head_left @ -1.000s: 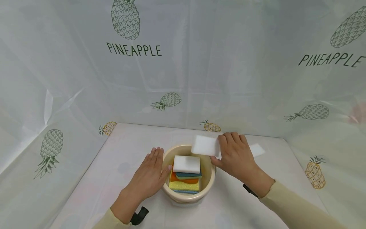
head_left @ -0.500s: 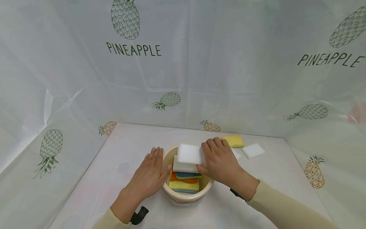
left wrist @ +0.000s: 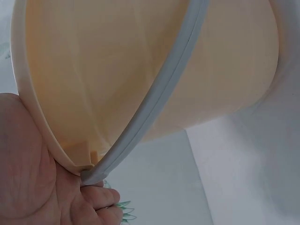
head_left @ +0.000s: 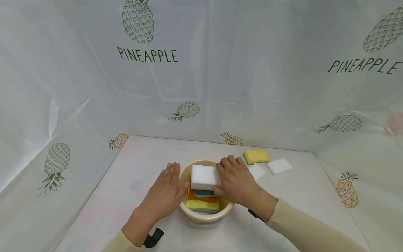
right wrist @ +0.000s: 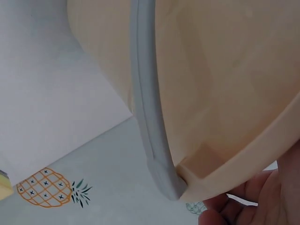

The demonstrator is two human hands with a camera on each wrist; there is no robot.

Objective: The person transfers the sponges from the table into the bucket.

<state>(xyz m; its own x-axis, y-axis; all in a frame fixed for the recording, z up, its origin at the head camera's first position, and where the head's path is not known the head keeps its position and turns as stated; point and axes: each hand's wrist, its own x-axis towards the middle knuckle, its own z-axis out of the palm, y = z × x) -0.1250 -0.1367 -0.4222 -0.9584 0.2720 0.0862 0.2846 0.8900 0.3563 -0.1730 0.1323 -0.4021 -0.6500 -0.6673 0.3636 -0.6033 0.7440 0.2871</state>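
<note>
A cream bucket (head_left: 206, 219) stands on the table, holding stacked sponges: a yellow one (head_left: 201, 204) low down, an orange layer (head_left: 203, 198), and a blue-green one (head_left: 201, 193) above. My right hand (head_left: 237, 182) pinches a white sponge (head_left: 204, 173) on top of the stack, over another white block. Against the bucket's left rim rests my left hand (head_left: 162, 196), fingers straight and thumb over the edge. Both wrist views show the bucket's side, a grey handle (left wrist: 154, 98) and part of a hand; the sponges inside are hidden there.
Right of the bucket lie a yellow sponge (head_left: 256, 156), a white sponge (head_left: 279, 166) and another white one (head_left: 256, 171) partly behind my right hand. A pineapple-print sheet (head_left: 252, 87) rises behind the table (head_left: 141, 154).
My right hand has carried the white sponge left and down from the bucket's right rim onto the stack, uncovering the yellow and white sponges behind it. My left hand stays put.
</note>
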